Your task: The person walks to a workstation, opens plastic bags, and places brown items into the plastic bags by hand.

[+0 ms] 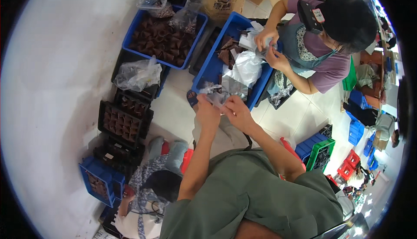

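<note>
Clear crinkled plastic bag (216, 92), pinched between my left hand (207, 111) and right hand (234, 111).
Both my hands are closed on the bag's edge, fingers curled, bag just above my grip and over the near end of the blue crate (204, 72). It looks light, limp and slippery film, likely to tear; I judge the rim the best hold. Beyond my grip a co-worker's hands (269, 46) handle white wrapping.

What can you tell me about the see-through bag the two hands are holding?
The clear bag is small, thin, crinkly plastic, shiny where light hits it. The left hand and the right hand pinch it between them, raised above the blue crate. It looks crumpled; anything inside is too blurred to tell.
</note>
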A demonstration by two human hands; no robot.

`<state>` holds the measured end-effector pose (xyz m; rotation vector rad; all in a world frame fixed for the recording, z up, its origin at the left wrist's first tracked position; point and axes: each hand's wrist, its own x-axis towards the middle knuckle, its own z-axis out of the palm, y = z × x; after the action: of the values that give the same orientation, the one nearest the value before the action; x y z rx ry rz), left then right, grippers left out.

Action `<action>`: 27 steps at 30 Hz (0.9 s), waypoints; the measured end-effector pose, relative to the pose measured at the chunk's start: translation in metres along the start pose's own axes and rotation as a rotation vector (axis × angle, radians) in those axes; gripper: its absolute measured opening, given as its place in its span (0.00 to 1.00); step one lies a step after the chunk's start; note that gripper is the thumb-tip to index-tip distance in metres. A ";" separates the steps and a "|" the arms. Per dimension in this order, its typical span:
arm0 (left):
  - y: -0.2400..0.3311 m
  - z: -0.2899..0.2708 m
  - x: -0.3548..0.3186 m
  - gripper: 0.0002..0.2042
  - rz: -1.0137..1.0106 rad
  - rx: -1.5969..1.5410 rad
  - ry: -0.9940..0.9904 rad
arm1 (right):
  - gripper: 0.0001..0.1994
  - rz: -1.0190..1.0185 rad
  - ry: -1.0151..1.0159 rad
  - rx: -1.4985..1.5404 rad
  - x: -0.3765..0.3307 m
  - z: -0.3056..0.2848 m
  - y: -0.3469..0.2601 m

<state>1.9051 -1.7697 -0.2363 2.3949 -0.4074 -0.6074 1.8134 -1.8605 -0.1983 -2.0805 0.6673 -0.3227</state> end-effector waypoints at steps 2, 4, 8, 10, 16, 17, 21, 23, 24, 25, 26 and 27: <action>-0.013 0.008 0.008 0.17 -0.008 -0.010 -0.012 | 0.09 -0.088 0.169 -0.102 0.006 -0.001 -0.004; -0.022 0.011 0.015 0.14 0.023 -0.104 -0.099 | 0.11 0.136 0.163 -0.009 0.005 0.001 0.014; -0.010 -0.008 0.014 0.12 0.013 -0.225 -0.072 | 0.17 0.751 0.228 0.503 -0.001 -0.007 0.070; -0.001 -0.023 0.011 0.10 0.109 0.042 -0.162 | 0.20 0.718 0.225 0.452 -0.004 -0.007 0.079; -0.013 -0.025 0.022 0.09 0.303 0.441 -0.171 | 0.19 0.552 0.368 0.350 0.004 -0.005 0.083; -0.017 -0.026 0.022 0.09 0.309 0.446 -0.173 | 0.19 0.612 0.312 0.374 0.005 -0.007 0.082; -0.009 -0.023 0.028 0.07 0.339 0.290 -0.225 | 0.18 0.536 0.300 0.335 0.011 -0.003 0.085; -0.008 -0.024 0.026 0.07 0.339 0.312 -0.232 | 0.17 0.496 0.259 0.277 0.007 -0.001 0.093; -0.010 -0.030 0.020 0.07 0.355 0.222 -0.164 | 0.16 0.554 0.338 0.238 -0.002 0.001 0.090; -0.010 -0.033 0.016 0.06 0.369 0.131 -0.097 | 0.16 0.612 0.417 0.198 -0.008 0.003 0.087; -0.012 -0.029 0.016 0.06 0.374 0.135 -0.106 | 0.15 0.569 0.367 0.075 -0.006 0.004 0.092; -0.010 -0.025 0.022 0.07 0.418 0.291 -0.167 | 0.14 0.511 0.313 -0.047 0.003 0.004 0.096</action>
<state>1.9379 -1.7589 -0.2328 2.4235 -1.1009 -0.5851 1.7854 -1.9030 -0.2800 -1.8353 1.3701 -0.3414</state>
